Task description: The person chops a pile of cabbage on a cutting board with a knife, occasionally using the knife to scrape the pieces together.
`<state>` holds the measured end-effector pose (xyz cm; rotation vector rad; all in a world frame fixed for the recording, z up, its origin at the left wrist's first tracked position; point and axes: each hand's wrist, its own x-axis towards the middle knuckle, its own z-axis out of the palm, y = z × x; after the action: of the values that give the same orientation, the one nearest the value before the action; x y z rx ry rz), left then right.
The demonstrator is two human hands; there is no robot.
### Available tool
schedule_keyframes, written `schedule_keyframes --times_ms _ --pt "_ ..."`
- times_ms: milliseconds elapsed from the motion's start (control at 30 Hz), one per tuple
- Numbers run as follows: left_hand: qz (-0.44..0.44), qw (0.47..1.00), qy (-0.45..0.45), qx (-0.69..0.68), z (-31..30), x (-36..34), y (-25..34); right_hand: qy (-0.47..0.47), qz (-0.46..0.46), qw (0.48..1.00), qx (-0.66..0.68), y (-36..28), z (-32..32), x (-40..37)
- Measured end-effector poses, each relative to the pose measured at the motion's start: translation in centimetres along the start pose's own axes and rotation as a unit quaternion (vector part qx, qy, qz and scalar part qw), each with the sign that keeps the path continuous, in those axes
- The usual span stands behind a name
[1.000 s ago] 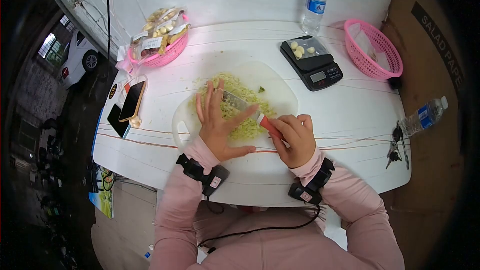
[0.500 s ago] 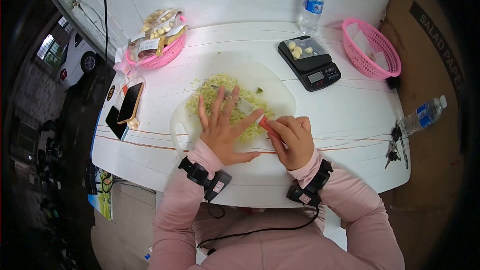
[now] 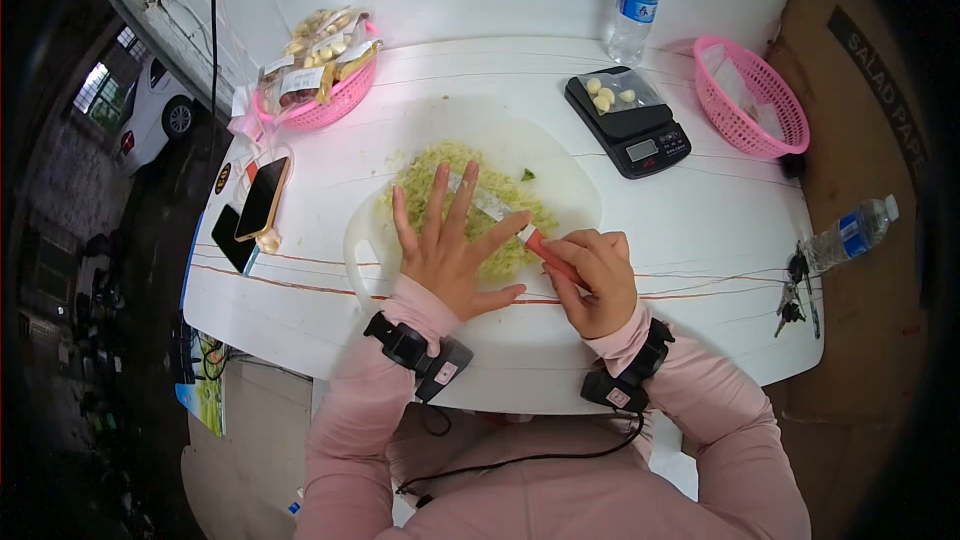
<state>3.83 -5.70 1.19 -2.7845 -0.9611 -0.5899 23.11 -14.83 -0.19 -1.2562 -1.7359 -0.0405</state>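
White tabletop (image 3: 700, 230), chopping board (image 3: 560, 175) at its middle, pale green mince (image 3: 430, 165) heaped on the board's far left. The left hand (image 3: 450, 250) has slid forward since a second ago and now lies flat, fingers spread, pressing on the knife (image 3: 495, 207) blade. The right hand (image 3: 598, 280) is closed around the red handle. Rocking chop carries on, I'd say, and the mince already looks fine. Cardboard (image 3: 880, 80) at right reads "SALAD PAPE"; the bottle (image 3: 634, 8) label is illegible.

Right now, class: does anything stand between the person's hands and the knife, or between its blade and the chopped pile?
Nothing visible. The right hand grips the knife handle; the left hand lies flat on the blade, which rests on the chopped pile.
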Motion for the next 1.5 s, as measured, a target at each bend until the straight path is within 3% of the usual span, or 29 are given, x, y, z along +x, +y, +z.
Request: schedule_keyframes --times_ms 933,1500 --pt "-0.092 0.996 0.005 -0.018 0.0 0.1 -1.2 0.004 -0.003 1.0 -0.005 0.2 -0.4 0.0" --pt "-0.202 0.979 0.019 0.009 1.0 -0.4 -3.4 0.006 -0.019 1.0 -0.015 -0.1 -0.9 0.1"
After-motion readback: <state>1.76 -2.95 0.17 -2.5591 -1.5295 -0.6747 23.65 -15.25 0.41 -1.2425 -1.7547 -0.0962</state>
